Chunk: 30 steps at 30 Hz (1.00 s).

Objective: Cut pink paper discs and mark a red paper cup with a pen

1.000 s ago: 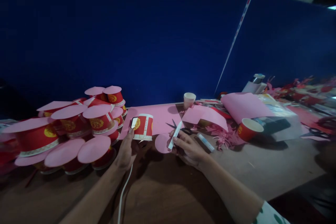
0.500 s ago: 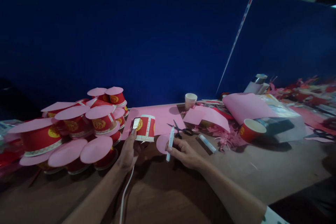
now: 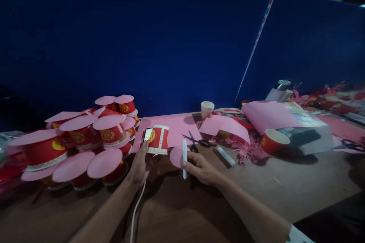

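My left hand [image 3: 139, 167] is closed round a phone [image 3: 148, 135] with a lit screen, and a white cable [image 3: 137, 207] hangs down from it. Right beside the phone is a red paper cup [image 3: 159, 139] with a gold emblem, its wide rim down. In my right hand [image 3: 198, 167] a white pen [image 3: 185, 159] stands nearly upright, pinched between thumb and fingers. A pink paper disc [image 3: 176, 156] lies partly behind the pen. Black scissors [image 3: 195, 143] lie open just beyond my right hand.
Several red cups topped with pink discs [image 3: 107, 122] are stacked at the left. A pink sheet [image 3: 173, 125] lies behind the hands. Rightward are a glue-like tube [image 3: 226, 156], pink scraps [image 3: 246, 148], a white cup [image 3: 207, 109] and a red cup [image 3: 274, 141]. A blue wall [image 3: 171, 45] rises behind.
The pen in my right hand has turned a little more upright, its lower end shifting right and down. My left hand and the phone have barely moved.
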Each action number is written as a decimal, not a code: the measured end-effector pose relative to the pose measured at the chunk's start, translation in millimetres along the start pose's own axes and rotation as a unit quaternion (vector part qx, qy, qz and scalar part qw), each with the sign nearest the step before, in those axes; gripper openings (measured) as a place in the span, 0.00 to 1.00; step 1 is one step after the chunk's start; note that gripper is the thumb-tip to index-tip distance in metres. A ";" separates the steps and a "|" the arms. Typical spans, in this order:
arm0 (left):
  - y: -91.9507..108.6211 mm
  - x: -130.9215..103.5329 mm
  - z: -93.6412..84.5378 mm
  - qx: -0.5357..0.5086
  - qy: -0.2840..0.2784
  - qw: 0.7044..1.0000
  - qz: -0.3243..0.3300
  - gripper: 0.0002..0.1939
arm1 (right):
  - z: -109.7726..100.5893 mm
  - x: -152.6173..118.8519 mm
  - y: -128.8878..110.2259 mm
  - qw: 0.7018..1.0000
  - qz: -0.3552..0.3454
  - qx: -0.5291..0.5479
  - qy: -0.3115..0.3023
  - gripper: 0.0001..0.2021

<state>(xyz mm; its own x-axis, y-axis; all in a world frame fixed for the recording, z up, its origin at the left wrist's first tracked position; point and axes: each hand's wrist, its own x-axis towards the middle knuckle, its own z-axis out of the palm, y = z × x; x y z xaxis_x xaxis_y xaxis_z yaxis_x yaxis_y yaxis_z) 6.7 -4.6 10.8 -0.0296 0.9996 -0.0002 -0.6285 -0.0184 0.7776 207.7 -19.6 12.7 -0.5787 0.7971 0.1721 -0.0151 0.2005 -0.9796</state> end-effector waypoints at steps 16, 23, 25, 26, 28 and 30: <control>-2.9 0.2 -3.0 0.002 -0.009 1.000 -0.001 0.18 | -0.6 -0.1 0.5 0.999 0.008 -0.035 0.029 0.13; 0.3 -1.1 -1.9 -0.008 -0.036 0.999 -0.002 0.21 | -4.3 1.6 4.0 0.980 -0.011 -0.141 0.144 0.10; 0.6 -1.2 -1.7 -0.010 -0.035 0.999 -0.001 0.21 | -3.6 1.8 4.2 0.972 -0.024 -0.175 0.153 0.11; 0.6 -1.2 -1.7 -0.009 -0.033 0.999 0.001 0.21 | -2.8 1.8 4.3 0.968 -0.033 -0.189 0.160 0.13; 0.3 -1.3 -1.9 -0.005 -0.031 0.999 0.003 0.21 | -1.1 1.5 4.6 0.961 -0.052 -0.206 0.178 0.18; -0.3 -1.4 -2.8 -0.003 -0.029 1.000 0.002 0.21 | 0.1 0.7 4.7 0.952 -0.072 -0.217 0.206 0.19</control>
<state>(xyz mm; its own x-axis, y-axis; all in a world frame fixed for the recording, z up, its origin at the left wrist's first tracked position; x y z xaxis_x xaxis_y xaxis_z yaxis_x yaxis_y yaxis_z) 4.7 -6.1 8.8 0.0130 0.9991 0.0394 -0.6328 -0.0222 0.7740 207.0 -18.1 8.2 -0.2269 0.8809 0.4153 0.3196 0.4702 -0.8227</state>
